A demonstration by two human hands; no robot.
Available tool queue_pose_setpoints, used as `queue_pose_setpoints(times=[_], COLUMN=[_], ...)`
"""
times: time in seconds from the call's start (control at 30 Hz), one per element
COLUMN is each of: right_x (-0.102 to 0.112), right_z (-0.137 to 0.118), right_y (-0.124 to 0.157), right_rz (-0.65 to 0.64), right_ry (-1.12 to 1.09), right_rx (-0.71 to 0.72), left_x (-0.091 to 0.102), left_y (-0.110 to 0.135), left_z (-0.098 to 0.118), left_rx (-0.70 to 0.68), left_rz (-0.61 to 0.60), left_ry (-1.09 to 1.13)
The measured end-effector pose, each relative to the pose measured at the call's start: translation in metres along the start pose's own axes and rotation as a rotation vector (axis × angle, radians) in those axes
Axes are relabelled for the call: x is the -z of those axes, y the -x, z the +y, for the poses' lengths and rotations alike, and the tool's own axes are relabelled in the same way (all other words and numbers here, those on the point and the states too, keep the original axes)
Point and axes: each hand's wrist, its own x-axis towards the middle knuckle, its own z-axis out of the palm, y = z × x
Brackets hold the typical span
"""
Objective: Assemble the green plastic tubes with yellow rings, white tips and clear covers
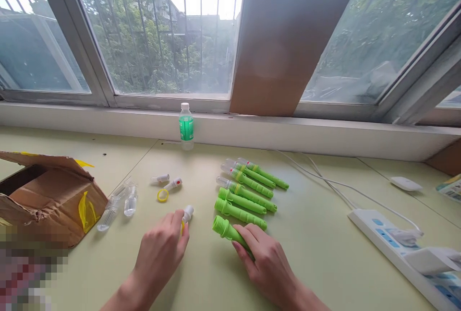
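Observation:
My right hand (pixel 264 253) is closed around a green plastic tube handle (pixel 224 227), its threaded open end pointing left and away from me. In my left hand (pixel 162 241), pinched fingers grip a small white cylindrical piece (pixel 188 213); a bit of yellow, like a ring, shows at the fingertips. Beyond my right hand, bare green handles (pixel 245 199) lie in a row with several fitted with clear tips (pixel 225 182). Left of the row are two more white pieces, one with a red dot (pixel 175 184), and a yellow ring (pixel 163 196).
Clear ribbed plastic covers (pixel 130 200) lie beside an open cardboard box (pixel 54 196) at the left. A bottle with a green label (pixel 186 127) stands by the window sill. To the right are a white power strip (pixel 382 239), cables and a white flat device (pixel 406 184).

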Motion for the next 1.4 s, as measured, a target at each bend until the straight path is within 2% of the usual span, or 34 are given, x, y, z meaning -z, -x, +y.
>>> queue_pose_setpoints(times=[0.27,0.4,0.53,0.73,1.07,1.4], right_x=[-0.001,0.001,0.001,0.001,0.0,0.001], right_z=[0.001,-0.001,-0.002,-0.002,-0.001,-0.002], right_y=[0.0,0.0,0.0,0.001,0.0,0.001], right_rz=[0.016,0.01,0.007,-0.009,-0.025,-0.033], right_ry=[0.019,0.02,0.026,0.018,0.008,-0.008], right_rx=[0.011,0.003,0.013,0.003,-0.004,-0.011], left_x=[-0.003,-0.006,-0.009,-0.008,-0.017,-0.017], left_y=[-0.007,-0.01,-0.011,-0.009,0.001,0.002], left_z=[-0.017,-0.02,-0.021,-0.013,0.008,0.009], left_rx=[0.059,0.066,0.011,-0.044,-0.176,-0.161], left_rz=[0.263,0.311,0.37,0.372,0.26,0.234], left_ry=[0.149,0.373,0.475,0.573,0.779,0.793])
